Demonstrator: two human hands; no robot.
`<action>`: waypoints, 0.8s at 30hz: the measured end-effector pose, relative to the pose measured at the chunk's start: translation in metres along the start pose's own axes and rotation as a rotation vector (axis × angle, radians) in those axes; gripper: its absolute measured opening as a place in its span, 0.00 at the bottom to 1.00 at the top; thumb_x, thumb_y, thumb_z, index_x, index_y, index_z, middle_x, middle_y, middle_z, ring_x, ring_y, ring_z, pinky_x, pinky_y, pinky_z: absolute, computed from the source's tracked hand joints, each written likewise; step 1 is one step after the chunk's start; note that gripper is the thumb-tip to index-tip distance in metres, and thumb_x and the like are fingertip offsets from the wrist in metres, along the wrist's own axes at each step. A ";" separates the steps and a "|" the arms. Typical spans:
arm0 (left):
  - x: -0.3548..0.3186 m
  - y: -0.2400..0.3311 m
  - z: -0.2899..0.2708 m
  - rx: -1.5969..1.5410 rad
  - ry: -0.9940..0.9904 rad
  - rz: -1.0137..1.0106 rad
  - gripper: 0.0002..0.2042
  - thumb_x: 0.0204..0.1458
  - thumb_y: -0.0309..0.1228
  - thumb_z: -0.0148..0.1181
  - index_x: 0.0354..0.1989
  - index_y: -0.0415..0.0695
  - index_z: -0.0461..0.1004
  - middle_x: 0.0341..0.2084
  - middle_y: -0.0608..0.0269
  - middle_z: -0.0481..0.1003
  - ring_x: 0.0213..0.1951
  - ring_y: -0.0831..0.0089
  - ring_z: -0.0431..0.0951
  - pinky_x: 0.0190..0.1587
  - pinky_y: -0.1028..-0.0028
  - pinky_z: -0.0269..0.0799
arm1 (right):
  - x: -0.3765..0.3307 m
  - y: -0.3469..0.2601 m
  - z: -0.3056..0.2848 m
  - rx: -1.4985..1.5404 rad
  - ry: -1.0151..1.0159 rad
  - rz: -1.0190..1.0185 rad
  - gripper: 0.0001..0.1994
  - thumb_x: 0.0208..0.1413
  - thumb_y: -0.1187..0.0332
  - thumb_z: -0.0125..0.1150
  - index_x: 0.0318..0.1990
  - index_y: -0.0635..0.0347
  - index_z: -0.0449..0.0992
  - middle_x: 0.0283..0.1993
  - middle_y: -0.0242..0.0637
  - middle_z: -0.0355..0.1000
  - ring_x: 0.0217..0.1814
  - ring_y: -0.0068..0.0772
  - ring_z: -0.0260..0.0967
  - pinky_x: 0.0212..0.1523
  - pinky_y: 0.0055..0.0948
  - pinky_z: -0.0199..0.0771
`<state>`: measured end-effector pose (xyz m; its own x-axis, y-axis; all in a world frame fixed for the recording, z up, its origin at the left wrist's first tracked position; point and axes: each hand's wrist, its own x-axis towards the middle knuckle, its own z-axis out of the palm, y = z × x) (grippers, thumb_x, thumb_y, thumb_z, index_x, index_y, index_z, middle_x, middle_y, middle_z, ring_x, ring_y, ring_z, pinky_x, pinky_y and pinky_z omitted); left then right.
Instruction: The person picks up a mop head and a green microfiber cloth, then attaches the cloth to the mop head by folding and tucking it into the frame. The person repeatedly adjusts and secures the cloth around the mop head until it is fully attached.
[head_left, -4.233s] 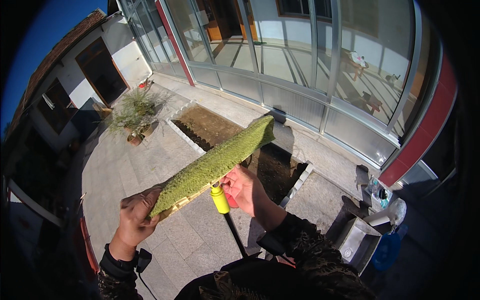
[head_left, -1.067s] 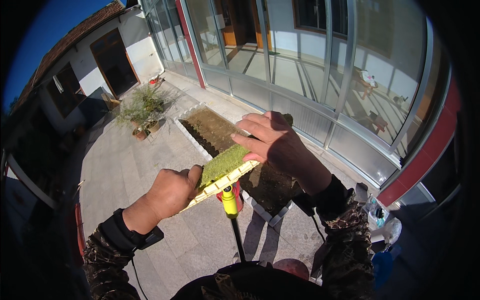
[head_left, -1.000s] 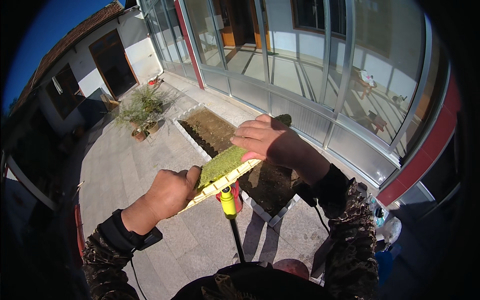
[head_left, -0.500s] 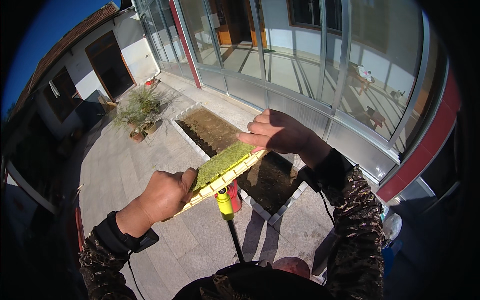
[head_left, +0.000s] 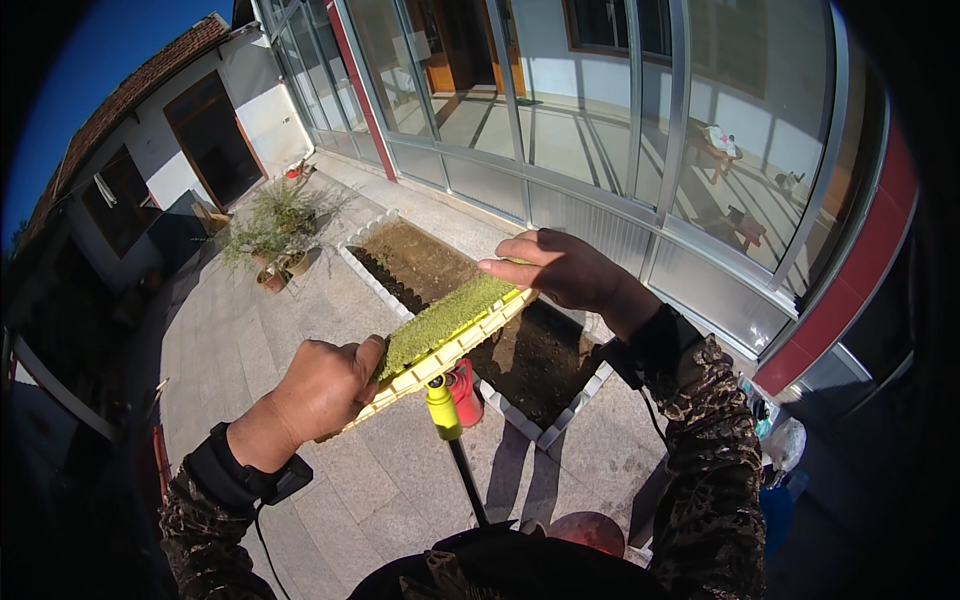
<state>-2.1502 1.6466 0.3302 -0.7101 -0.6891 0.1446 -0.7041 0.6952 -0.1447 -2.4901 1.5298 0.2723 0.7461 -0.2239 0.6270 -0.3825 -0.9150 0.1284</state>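
Observation:
A flat mop head with a yellow-green fuzzy pad (head_left: 445, 318) and a pale yellow ribbed frame (head_left: 428, 372) is held tilted in front of me, its right end higher. My left hand (head_left: 312, 395) is closed round the lower left end, thumb on the pad's edge. At the upper right end my right hand (head_left: 568, 270) grips the head, fingers laid over the top edge. Below the frame, a bright yellow joint (head_left: 443, 412) links to a black pole (head_left: 467, 482) that runs down towards my body. The frame's underside is mostly hidden.
Behind the mop lies a soil bed (head_left: 415, 255) edged with white blocks. A red container (head_left: 463, 392) stands by its near corner. Potted plants (head_left: 270, 235) sit at the far left. Glass panels (head_left: 590, 130) run along the back; plastic bags (head_left: 785, 443) lie at the right.
Both hands keep their grip on the mop head, which has shifted only slightly. The surroundings have moved a little in the picture, and more of the red container shows.

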 end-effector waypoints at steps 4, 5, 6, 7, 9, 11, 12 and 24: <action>0.002 0.001 -0.001 0.019 -0.035 -0.021 0.14 0.44 0.28 0.62 0.36 0.40 0.65 0.16 0.53 0.72 0.21 0.50 0.75 0.24 0.58 0.69 | -0.001 -0.018 -0.001 -0.275 0.005 0.025 0.20 0.59 0.71 0.53 0.60 0.49 0.73 0.60 0.36 0.71 0.65 0.36 0.65 0.66 0.42 0.60; 0.002 0.001 -0.001 0.018 -0.036 -0.021 0.14 0.44 0.28 0.62 0.37 0.40 0.65 0.16 0.53 0.73 0.21 0.50 0.75 0.24 0.58 0.69 | -0.001 -0.025 0.002 -0.312 -0.008 0.026 0.19 0.59 0.70 0.53 0.59 0.48 0.73 0.61 0.35 0.70 0.66 0.35 0.64 0.67 0.43 0.59; 0.002 0.001 -0.001 0.016 -0.038 -0.022 0.14 0.44 0.29 0.62 0.37 0.40 0.65 0.16 0.53 0.73 0.21 0.51 0.75 0.24 0.58 0.70 | 0.000 -0.032 0.004 -0.349 -0.020 0.028 0.18 0.60 0.69 0.52 0.58 0.48 0.73 0.63 0.33 0.69 0.67 0.34 0.63 0.67 0.44 0.57; 0.002 0.001 -0.001 0.020 -0.053 -0.030 0.14 0.44 0.29 0.62 0.37 0.40 0.65 0.16 0.53 0.73 0.21 0.51 0.76 0.24 0.58 0.70 | 0.000 -0.039 0.008 -0.387 -0.012 0.016 0.17 0.60 0.68 0.52 0.57 0.47 0.74 0.64 0.32 0.68 0.68 0.32 0.62 0.68 0.44 0.56; 0.003 0.001 -0.001 0.012 -0.056 -0.030 0.14 0.44 0.28 0.62 0.37 0.40 0.65 0.16 0.54 0.73 0.22 0.52 0.76 0.24 0.58 0.70 | 0.003 -0.050 0.018 -0.285 0.075 -0.097 0.17 0.60 0.67 0.52 0.57 0.45 0.74 0.67 0.31 0.66 0.70 0.32 0.60 0.68 0.44 0.55; 0.003 0.001 -0.001 0.013 -0.052 -0.026 0.14 0.44 0.28 0.62 0.37 0.40 0.65 0.16 0.54 0.73 0.22 0.52 0.76 0.24 0.58 0.70 | 0.006 -0.060 0.027 -0.219 0.115 -0.185 0.20 0.58 0.64 0.55 0.59 0.44 0.72 0.71 0.30 0.61 0.71 0.31 0.58 0.69 0.47 0.52; 0.003 0.001 -0.001 0.015 -0.041 -0.019 0.14 0.45 0.28 0.62 0.37 0.40 0.66 0.16 0.55 0.74 0.22 0.53 0.76 0.24 0.59 0.70 | 0.007 -0.065 0.031 -0.199 0.083 -0.159 0.21 0.58 0.62 0.55 0.60 0.43 0.72 0.71 0.30 0.60 0.71 0.31 0.58 0.69 0.48 0.52; 0.000 0.004 0.001 0.022 -0.033 -0.020 0.13 0.47 0.30 0.60 0.39 0.40 0.67 0.15 0.56 0.73 0.21 0.54 0.77 0.23 0.59 0.71 | 0.027 -0.074 0.054 -0.504 0.213 -0.186 0.17 0.61 0.63 0.49 0.54 0.54 0.77 0.61 0.44 0.71 0.63 0.40 0.67 0.61 0.42 0.63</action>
<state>-2.1532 1.6490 0.3285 -0.6952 -0.7095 0.1158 -0.7179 0.6767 -0.1637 -2.4120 1.5733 0.2380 0.7197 0.0456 0.6928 -0.5068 -0.6476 0.5691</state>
